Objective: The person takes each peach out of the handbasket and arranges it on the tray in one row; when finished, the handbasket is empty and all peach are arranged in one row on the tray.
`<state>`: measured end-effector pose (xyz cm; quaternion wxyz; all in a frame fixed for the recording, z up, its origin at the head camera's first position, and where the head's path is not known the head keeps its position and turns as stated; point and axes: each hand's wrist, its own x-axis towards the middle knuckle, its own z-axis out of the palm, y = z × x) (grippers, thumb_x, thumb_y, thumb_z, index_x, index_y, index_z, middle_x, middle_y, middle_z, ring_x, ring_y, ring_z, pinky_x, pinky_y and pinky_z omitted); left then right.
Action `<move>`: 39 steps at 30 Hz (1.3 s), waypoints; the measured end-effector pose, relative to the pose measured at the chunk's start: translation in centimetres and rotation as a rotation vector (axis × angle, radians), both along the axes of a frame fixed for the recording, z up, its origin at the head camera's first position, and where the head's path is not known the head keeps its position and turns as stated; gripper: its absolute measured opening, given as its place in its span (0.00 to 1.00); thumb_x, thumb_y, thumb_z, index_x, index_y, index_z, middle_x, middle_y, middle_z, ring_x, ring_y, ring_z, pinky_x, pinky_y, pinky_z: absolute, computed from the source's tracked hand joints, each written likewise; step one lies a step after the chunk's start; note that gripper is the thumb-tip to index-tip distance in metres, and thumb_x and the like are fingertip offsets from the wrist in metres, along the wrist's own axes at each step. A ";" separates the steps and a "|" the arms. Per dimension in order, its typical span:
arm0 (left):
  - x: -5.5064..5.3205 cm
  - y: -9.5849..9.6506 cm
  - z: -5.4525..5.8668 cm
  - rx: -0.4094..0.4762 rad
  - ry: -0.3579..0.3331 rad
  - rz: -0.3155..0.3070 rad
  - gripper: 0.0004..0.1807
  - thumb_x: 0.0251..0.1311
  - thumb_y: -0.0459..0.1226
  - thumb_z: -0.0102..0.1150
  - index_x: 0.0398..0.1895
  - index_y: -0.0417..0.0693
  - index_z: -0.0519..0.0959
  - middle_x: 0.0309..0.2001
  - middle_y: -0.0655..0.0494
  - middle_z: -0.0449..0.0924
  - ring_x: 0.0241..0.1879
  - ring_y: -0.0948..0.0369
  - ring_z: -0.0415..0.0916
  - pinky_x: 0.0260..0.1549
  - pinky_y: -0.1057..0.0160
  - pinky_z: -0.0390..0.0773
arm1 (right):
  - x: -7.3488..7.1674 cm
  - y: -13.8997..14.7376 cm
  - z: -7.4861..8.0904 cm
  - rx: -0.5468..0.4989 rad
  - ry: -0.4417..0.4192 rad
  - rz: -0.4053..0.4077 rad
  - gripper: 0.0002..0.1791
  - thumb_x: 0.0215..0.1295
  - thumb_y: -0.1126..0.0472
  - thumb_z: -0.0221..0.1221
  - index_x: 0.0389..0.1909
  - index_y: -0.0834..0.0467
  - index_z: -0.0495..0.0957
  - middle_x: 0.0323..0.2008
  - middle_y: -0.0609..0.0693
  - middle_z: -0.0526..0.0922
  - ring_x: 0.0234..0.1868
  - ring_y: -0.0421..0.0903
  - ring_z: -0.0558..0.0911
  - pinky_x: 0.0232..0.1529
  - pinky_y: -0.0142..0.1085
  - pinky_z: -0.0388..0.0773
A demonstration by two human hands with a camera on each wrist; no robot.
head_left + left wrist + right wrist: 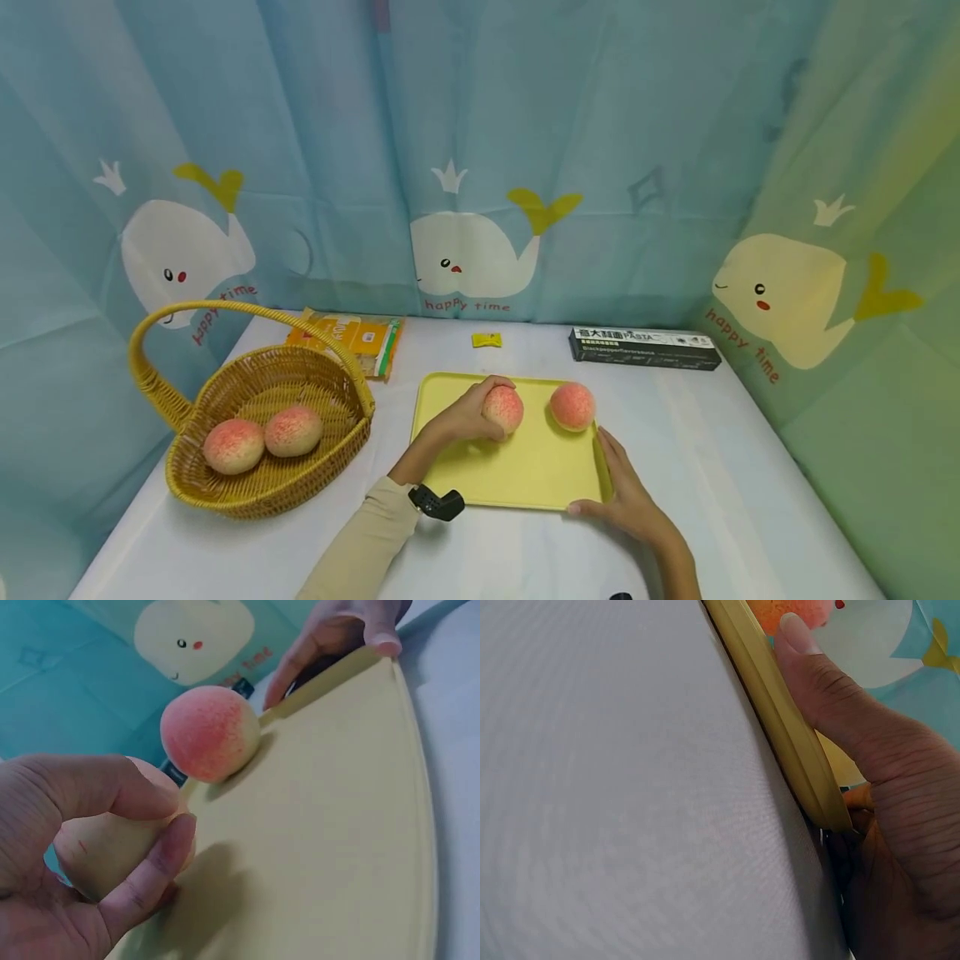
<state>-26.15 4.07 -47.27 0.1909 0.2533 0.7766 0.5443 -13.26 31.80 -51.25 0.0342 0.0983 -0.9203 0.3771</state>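
Note:
My left hand [474, 414] grips a pink-and-cream peach [503, 408] over the left half of a yellow tray [540, 467]. In the left wrist view, thumb and fingers curl round that peach [105, 851]. A second peach [573, 407] rests at the tray's far right. My right hand [624, 492] holds the tray by its near right corner, the thumb at the front edge and the fingers along the right side. The right wrist view has the thumb against the tray's rim [791, 742], while the other fingers are mostly hidden.
To the left stands a yellow wicker basket [277, 500] with a tall handle and two peaches [264, 439] inside. Behind the tray lie an orange food packet [360, 337], a small yellow wrapped piece [487, 340] and a black-and-white pasta box [645, 348]. A whale-printed curtain [622, 125] surrounds the table.

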 end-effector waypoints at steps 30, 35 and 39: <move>-0.5 3.9 -1.3 0.005 0.036 0.177 0.33 0.49 0.42 0.75 0.57 0.53 0.69 0.53 0.42 0.62 0.29 0.58 0.75 0.17 0.64 0.78 | -0.2 0.1 -0.1 0.000 -0.033 -0.015 0.69 0.39 0.51 0.78 0.76 0.65 0.43 0.74 0.69 0.46 0.73 0.71 0.50 0.65 0.68 0.52; -0.6 4.5 -1.4 0.020 0.027 0.161 0.34 0.49 0.43 0.75 0.58 0.54 0.68 0.53 0.43 0.63 0.26 0.60 0.74 0.17 0.65 0.78 | -0.2 0.0 -0.1 0.005 -0.028 -0.016 0.70 0.39 0.51 0.78 0.76 0.67 0.43 0.73 0.70 0.46 0.72 0.72 0.50 0.65 0.69 0.53; -0.6 4.1 -1.4 0.031 0.005 0.140 0.36 0.49 0.42 0.75 0.60 0.54 0.66 0.54 0.44 0.65 0.31 0.59 0.76 0.20 0.63 0.80 | -0.2 0.0 -0.1 0.006 -0.008 -0.005 0.70 0.38 0.52 0.79 0.76 0.68 0.43 0.73 0.70 0.47 0.72 0.73 0.51 0.64 0.68 0.53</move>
